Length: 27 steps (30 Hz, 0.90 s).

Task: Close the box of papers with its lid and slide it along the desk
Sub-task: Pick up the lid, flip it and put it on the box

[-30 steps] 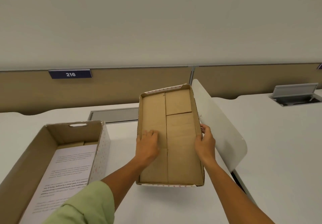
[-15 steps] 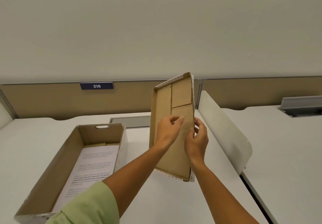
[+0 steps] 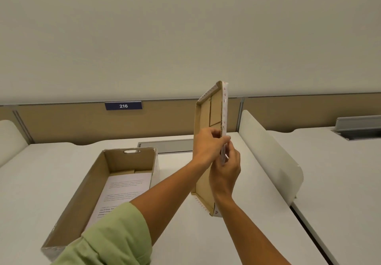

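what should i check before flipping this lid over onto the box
1. Lid gripped by both hands: ok, left hand and right hand pinch its right long edge.
2. Lid facing: not ok, it stands on edge with the brown inside toward the box; it must turn hollow side down.
3. Box open and clear on top: ok, nothing lies across the rim.
4. Papers below the rim: ok, they lie flat on the bottom.
5. Lid lined up over the box: not ok, it is held to the right of it.
6. Desk free for sliding: cannot tell, the near part is hidden by the sleeve.
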Available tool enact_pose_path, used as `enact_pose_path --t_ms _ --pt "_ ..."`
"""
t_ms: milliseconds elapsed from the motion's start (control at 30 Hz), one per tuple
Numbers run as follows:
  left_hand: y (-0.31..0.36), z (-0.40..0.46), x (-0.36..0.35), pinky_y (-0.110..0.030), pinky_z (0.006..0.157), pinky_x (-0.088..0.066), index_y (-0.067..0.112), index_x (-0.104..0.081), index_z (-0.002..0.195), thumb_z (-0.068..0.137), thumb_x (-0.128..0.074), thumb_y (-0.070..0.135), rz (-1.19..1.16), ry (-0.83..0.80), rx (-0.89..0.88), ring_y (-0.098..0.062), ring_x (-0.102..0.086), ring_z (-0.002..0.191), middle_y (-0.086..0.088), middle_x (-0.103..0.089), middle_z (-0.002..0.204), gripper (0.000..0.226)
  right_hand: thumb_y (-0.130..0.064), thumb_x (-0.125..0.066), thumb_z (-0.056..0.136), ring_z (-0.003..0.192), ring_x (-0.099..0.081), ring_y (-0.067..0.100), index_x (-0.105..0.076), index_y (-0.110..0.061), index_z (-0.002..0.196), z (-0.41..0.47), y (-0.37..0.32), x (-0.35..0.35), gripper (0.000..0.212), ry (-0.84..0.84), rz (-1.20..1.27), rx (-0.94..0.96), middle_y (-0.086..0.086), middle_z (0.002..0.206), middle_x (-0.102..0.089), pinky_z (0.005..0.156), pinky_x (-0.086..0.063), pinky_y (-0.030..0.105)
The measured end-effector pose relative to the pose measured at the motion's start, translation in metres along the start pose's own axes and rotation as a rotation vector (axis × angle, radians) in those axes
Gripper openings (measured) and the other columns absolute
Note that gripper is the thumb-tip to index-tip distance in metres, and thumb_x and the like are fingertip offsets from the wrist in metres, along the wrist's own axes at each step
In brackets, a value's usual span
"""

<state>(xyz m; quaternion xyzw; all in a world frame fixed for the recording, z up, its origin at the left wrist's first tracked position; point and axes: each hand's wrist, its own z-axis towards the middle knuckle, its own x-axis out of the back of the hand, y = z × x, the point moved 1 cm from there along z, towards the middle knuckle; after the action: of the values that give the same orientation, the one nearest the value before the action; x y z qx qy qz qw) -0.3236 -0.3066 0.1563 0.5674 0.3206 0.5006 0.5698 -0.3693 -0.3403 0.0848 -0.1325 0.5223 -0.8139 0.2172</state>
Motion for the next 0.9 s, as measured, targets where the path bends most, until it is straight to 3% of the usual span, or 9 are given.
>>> enact_pose_path --t_ms 100,233,300,433,533,733,800,900 --pt "-0.001 0.001 0.011 -0.040 0.090 -0.055 0.015 -0.067 0.100 0.086 -0.071 0.019 0.043 0.013 -0.009 -0.025 -0.065 0.102 -0.005 -0.068 0.109 0.015 -0.031 -0.063 0.092 0.093 -0.061 0.010 -0.056 -0.016 0.130 -0.006 -0.006 -0.006 0.041 -0.006 -0.004 -0.005 0.003 0.121 -0.061 0.089 -0.054 0.035" --pt "-0.001 0.009 0.039 -0.042 0.088 -0.057 0.014 -0.065 0.100 0.088 -0.068 0.016 0.023 0.020 0.027 -0.029 -0.064 0.106 -0.008 -0.067 0.116 0.013 -0.031 -0.063 0.091 0.112 -0.060 0.024 -0.049 -0.014 0.139 -0.017 -0.019 -0.020 0.053 -0.177 -0.066 0.054 0.008 0.132 -0.052 0.093 -0.056 0.041" --pt "-0.001 0.013 0.061 -0.043 0.085 -0.059 0.013 -0.065 0.100 0.089 -0.067 0.018 0.017 0.010 0.035 -0.028 -0.067 0.100 -0.006 -0.068 0.111 0.012 -0.034 -0.065 0.089 0.116 -0.057 0.023 -0.044 -0.019 0.141 -0.022 -0.021 -0.027 0.058 -0.291 -0.096 0.107 0.005 0.137 -0.048 0.092 -0.056 0.040" --pt "0.000 0.018 0.108 -0.029 0.066 -0.060 0.016 -0.066 0.091 0.091 -0.064 0.018 -0.021 -0.046 0.040 -0.017 -0.071 0.085 -0.001 -0.070 0.095 0.003 -0.060 -0.054 0.087 0.111 -0.059 0.015 -0.038 -0.035 0.140 -0.018 -0.021 -0.031 0.062 -0.400 -0.075 0.056 -0.008 0.138 -0.045 0.075 -0.054 0.020" --pt "0.001 0.016 0.142 -0.023 0.059 -0.057 0.017 -0.067 0.092 0.092 -0.063 0.017 -0.073 -0.106 0.053 -0.014 -0.071 0.083 -0.001 -0.071 0.094 0.004 -0.063 -0.049 0.088 0.119 -0.055 0.019 -0.032 -0.034 0.145 -0.007 -0.015 -0.033 0.066 -0.383 -0.084 -0.052 -0.006 0.143 -0.039 0.080 -0.057 0.035" --pt "0.003 0.011 0.205 -0.026 0.060 -0.058 0.012 -0.070 0.095 0.090 -0.065 0.016 -0.207 -0.150 0.092 -0.016 -0.073 0.084 -0.002 -0.075 0.092 0.008 -0.064 -0.046 0.089 0.138 -0.038 0.035 -0.016 -0.030 0.153 0.003 0.004 -0.045 0.078 -0.327 -0.205 -0.307 0.003 0.159 -0.024 0.097 -0.044 0.060" --pt "0.001 0.009 0.223 -0.027 0.059 -0.058 0.010 -0.070 0.096 0.090 -0.066 0.016 -0.249 -0.155 0.119 -0.017 -0.073 0.085 -0.004 -0.075 0.093 0.009 -0.063 -0.045 0.090 0.134 -0.044 0.033 -0.019 -0.032 0.152 -0.002 0.008 -0.054 0.073 -0.343 -0.107 -0.408 0.001 0.154 -0.036 0.097 -0.044 0.059" --pt "-0.006 0.010 0.246 -0.035 0.069 -0.060 0.008 -0.070 0.098 0.090 -0.065 0.014 -0.284 -0.128 0.159 -0.022 -0.072 0.091 -0.009 -0.074 0.100 0.011 -0.059 -0.047 0.092 0.119 -0.054 0.028 -0.028 -0.031 0.148 -0.013 0.008 -0.067 0.066 -0.340 -0.003 -0.459 -0.013 0.121 -0.058 0.085 -0.047 0.049"
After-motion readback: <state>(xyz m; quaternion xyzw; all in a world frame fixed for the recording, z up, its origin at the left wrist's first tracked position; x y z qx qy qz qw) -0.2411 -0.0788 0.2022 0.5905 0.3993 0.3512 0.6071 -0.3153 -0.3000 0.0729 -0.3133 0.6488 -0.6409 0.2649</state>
